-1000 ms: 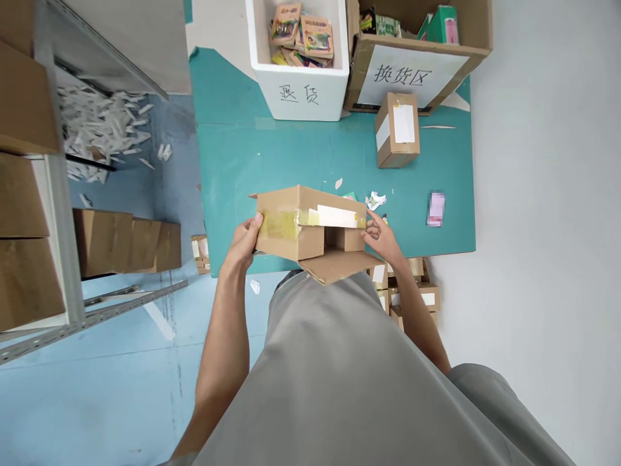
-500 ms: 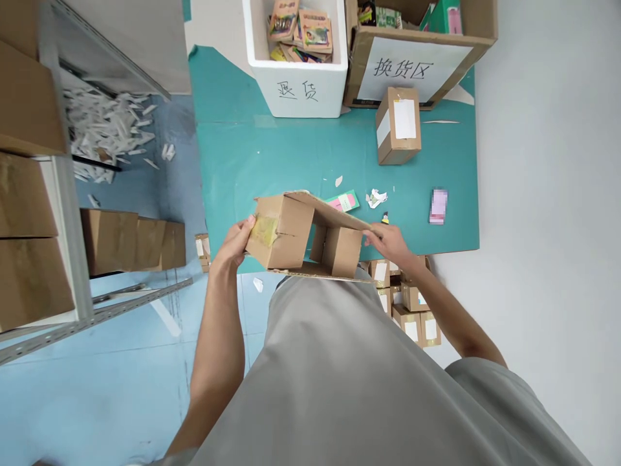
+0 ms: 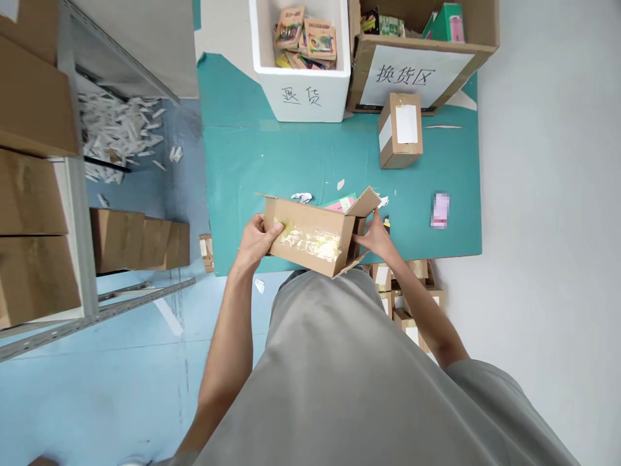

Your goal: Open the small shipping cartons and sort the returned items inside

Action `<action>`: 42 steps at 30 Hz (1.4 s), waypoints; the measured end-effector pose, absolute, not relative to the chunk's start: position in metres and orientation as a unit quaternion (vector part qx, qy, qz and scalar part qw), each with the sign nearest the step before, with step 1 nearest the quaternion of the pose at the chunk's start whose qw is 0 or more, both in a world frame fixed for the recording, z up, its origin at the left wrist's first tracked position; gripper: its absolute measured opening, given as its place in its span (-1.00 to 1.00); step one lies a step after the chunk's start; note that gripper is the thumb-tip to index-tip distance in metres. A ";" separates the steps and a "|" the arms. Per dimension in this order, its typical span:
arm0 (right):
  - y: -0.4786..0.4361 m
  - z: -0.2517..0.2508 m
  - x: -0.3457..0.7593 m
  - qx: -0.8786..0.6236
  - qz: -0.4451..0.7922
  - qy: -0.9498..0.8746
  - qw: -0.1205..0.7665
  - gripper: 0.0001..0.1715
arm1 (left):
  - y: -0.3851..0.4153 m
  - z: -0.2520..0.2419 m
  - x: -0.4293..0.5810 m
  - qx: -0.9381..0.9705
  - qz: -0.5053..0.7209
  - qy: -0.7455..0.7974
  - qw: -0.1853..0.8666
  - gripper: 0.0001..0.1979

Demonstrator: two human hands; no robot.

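Observation:
A brown cardboard box (image 3: 310, 233), its shiny taped side facing up, is held over the front edge of the green table. My left hand (image 3: 259, 241) grips its left end, thumb on the upper side. At the right end the flaps stand apart, and my right hand (image 3: 376, 236) holds the cardboard there, with some fingertips hidden in the opening. Behind the box, a pink and green packet (image 3: 339, 204) is partly covered. Crumpled white paper (image 3: 301, 197) lies on the table beyond the box.
A white foam bin (image 3: 310, 97) of small books and a large labelled carton (image 3: 359, 77) stand at the back of the table (image 3: 242, 162). A small sealed box (image 3: 400, 145) sits before the carton. A blurred pink item (image 3: 440, 210) lies right. Shelving with cartons (image 3: 36, 200) is left.
The box has been turned over, so its taped side now faces up instead of the open gap. My right hand has shifted from a long flap to the open right end.

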State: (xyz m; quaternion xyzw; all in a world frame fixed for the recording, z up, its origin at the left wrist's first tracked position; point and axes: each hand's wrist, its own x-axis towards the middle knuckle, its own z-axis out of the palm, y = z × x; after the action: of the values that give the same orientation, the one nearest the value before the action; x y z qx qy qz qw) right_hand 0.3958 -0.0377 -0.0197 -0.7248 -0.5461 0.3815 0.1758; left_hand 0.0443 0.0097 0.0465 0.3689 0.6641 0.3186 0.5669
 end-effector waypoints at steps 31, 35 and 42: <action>-0.095 0.057 0.426 -0.609 0.423 -0.315 0.592 -0.37 | 0.004 0.048 0.101 0.518 0.460 0.562 0.452 -0.26; -0.103 0.057 0.443 -0.644 0.341 -0.313 0.609 -0.47 | 0.000 0.059 0.126 0.570 0.449 0.551 0.413 -0.43; -0.132 0.074 0.475 -0.662 0.168 -0.406 0.607 -0.71 | -0.004 0.094 0.151 0.705 0.456 0.475 0.262 -0.78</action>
State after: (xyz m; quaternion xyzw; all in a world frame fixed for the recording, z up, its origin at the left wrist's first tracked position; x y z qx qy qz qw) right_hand 0.4752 -0.1320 0.0742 -0.6621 -0.4063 0.1680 0.6069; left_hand 0.1506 -0.0041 0.0941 0.7054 0.4753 0.4560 0.2618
